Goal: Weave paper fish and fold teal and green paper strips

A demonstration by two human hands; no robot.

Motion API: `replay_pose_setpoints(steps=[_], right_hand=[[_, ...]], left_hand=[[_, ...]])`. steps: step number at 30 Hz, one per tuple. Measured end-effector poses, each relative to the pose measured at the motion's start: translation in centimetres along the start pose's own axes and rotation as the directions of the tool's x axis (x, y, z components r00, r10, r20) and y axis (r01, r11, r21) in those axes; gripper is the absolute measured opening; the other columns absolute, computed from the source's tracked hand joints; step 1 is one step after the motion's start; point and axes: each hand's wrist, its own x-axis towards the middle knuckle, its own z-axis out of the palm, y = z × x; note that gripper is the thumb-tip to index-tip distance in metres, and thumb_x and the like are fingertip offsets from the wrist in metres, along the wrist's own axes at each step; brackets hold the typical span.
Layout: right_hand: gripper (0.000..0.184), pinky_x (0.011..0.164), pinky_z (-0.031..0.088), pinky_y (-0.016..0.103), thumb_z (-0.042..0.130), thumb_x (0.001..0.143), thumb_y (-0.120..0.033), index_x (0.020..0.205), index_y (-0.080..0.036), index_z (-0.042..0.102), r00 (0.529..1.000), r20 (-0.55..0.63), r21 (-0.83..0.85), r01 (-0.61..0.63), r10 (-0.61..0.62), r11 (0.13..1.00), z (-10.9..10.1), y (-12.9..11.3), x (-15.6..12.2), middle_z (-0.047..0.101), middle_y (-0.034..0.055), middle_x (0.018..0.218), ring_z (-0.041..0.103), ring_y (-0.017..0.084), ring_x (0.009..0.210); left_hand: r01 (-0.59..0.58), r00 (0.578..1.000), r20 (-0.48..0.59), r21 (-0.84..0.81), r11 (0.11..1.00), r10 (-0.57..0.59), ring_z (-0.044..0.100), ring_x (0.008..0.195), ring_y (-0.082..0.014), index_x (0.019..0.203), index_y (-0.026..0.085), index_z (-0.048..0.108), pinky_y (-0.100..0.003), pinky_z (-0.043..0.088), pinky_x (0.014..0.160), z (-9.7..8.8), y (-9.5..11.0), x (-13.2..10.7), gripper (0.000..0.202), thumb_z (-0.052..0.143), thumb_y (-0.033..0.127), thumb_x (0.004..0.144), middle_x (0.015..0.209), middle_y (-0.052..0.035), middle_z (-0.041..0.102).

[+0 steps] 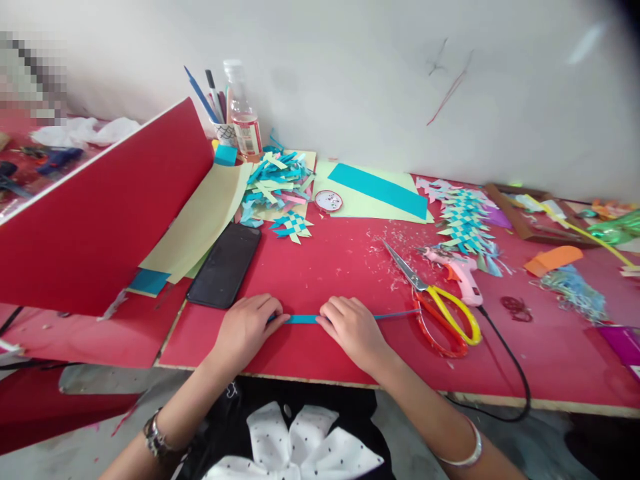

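Near the front edge of the table (310, 270), the blue strip (303, 319) looked like smooth, matt paper. Nearer the right edge, the scissors (418, 283) paired shiny metal with glossy plastic; the glue gun (465, 270) was smooth plastic. The tabletop was smooth, its front edge rough like raw board.

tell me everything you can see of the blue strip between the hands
The blue strip is narrow, plain and straight along its visible stretch, and looks like paper. It stretches across the red tabletop near the front edge, roughly in line with it. The left hand holds it at one side and the right hand at the other, each covering part of it. A thin blue strand runs from the right hand toward the scissors; whether it joins the strip is hidden.
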Motion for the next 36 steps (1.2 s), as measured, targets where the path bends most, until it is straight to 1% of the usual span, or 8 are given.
replay_pose_setpoints(steps=[7, 18, 20, 23, 24, 26, 29, 36], right_hand=[[0.015, 0.059, 0.028, 0.027, 0.047, 0.082, -0.023, 0.068, -0.018, 0.048, 1.0, -0.006, -0.023, 0.01, -0.01, 1.0, -0.3, -0.1, 0.2, 0.053, -0.0004, 0.065, 0.048, 0.014, 0.063], [0.015, 0.06, 0.028, 0.027, 0.045, 0.083, -0.022, 0.069, -0.019, 0.048, 1.0, 0.004, -0.004, 0.026, -0.026, 1.0, -0.4, -0.1, 0.2, 0.053, -0.0002, 0.067, 0.047, 0.014, 0.066], [0.015, 0.06, 0.028, 0.027, 0.045, 0.083, -0.023, 0.069, -0.019, 0.048, 1.0, 0.011, -0.003, 0.025, -0.025, 1.0, -0.4, 0.0, 0.2, 0.053, -0.0001, 0.067, 0.047, 0.014, 0.067], [0.015, 0.061, 0.027, 0.028, 0.044, 0.083, -0.023, 0.069, -0.019, 0.048, 0.999, 0.019, 0.001, 0.029, -0.029, 1.0, -0.4, 0.0, 0.3, 0.053, 0.0001, 0.068, 0.047, 0.015, 0.068], [0.015, 0.061, 0.027, 0.028, 0.044, 0.083, -0.022, 0.069, -0.019, 0.047, 0.999, 0.021, 0.0, 0.03, -0.03, 1.0, -0.4, 0.0, 0.3, 0.053, 0.0001, 0.068, 0.047, 0.015, 0.069], [0.015, 0.061, 0.027, 0.028, 0.044, 0.083, -0.022, 0.069, -0.019, 0.047, 0.999, 0.021, -0.001, 0.029, -0.029, 1.0, -0.4, 0.0, 0.3, 0.053, 0.0, 0.068, 0.047, 0.015, 0.069], [0.015, 0.061, 0.027, 0.028, 0.044, 0.083, -0.021, 0.069, -0.019, 0.047, 1.0, 0.01, 0.0, 0.026, -0.026, 1.0, -0.5, 0.0, 0.3, 0.053, -0.0002, 0.068, 0.047, 0.015, 0.069], [0.016, 0.062, 0.028, 0.028, 0.043, 0.084, -0.024, 0.07, -0.019, 0.048, 1.0, 0.01, 0.01, 0.011, -0.011, 1.0, -0.4, 0.0, 0.2, 0.054, 0.0002, 0.07, 0.047, 0.015, 0.07]], left_hand=[[-0.001, 1.0, 0.009, 0.009, 1.0, 0.001, 0.052, 0.065, -0.0126, 0.072, 0.017, 0.051, -0.022, 0.038, 0.059, -0.8, -0.5, -0.5, 0.019, 0.043, 0.031, 0.083, 0.07, -0.0013, 0.056], [0.117, 0.993, -0.04, 0.251, 0.961, -0.111, 0.054, 0.074, -0.0172, 0.082, 0.019, 0.055, -0.025, 0.039, 0.058, -2.5, -0.8, -2.5, 0.02, 0.037, 0.027, 0.085, 0.082, -0.004, 0.058], [0.08, 0.996, -0.061, 0.305, 0.949, -0.064, 0.053, 0.084, -0.0207, 0.092, 0.019, 0.056, -0.03, 0.041, 0.066, -2.6, -0.3, -2.7, 0.021, 0.037, 0.021, 0.084, 0.094, -0.0065, 0.057], [-0.104, 0.994, -0.008, 0.308, 0.946, 0.112, 0.048, 0.099, -0.0222, 0.111, 0.02, 0.05, -0.034, 0.039, 0.081, -1.8, 1.5, -3.0, 0.032, 0.034, 0.016, 0.083, 0.111, -0.0076, 0.053], [-0.171, 0.985, 0.02, 0.286, 0.943, 0.173, 0.047, 0.101, -0.0212, 0.115, 0.019, 0.048, -0.034, 0.038, 0.085, -1.3, 2.2, -3.1, 0.033, 0.034, 0.019, 0.084, 0.114, -0.0077, 0.052], [-0.212, 0.977, 0.027, 0.262, 0.942, 0.212, 0.045, 0.105, -0.0218, 0.119, 0.014, 0.045, -0.034, 0.035, 0.09, -0.2, 3.7, -3.3, 0.04, 0.037, 0.034, 0.084, 0.117, -0.0097, 0.05], [-0.173, 0.984, 0.011, 0.28, 0.944, 0.178, 0.043, 0.107, -0.023, 0.122, 0.015, 0.043, -0.038, 0.028, 0.096, 0.9, 5.4, -3.5, 0.055, 0.037, 0.05, 0.08, 0.119, -0.0096, 0.049], [-0.068, 0.998, 0.027, 0.368, 0.927, 0.062, 0.044, 0.103, -0.025, 0.122, 0.022, 0.044, -0.046, 0.024, 0.095, 0.8, 6.7, -3.4, 0.056, 0.034, 0.056, 0.078, 0.115, -0.0078, 0.053]])
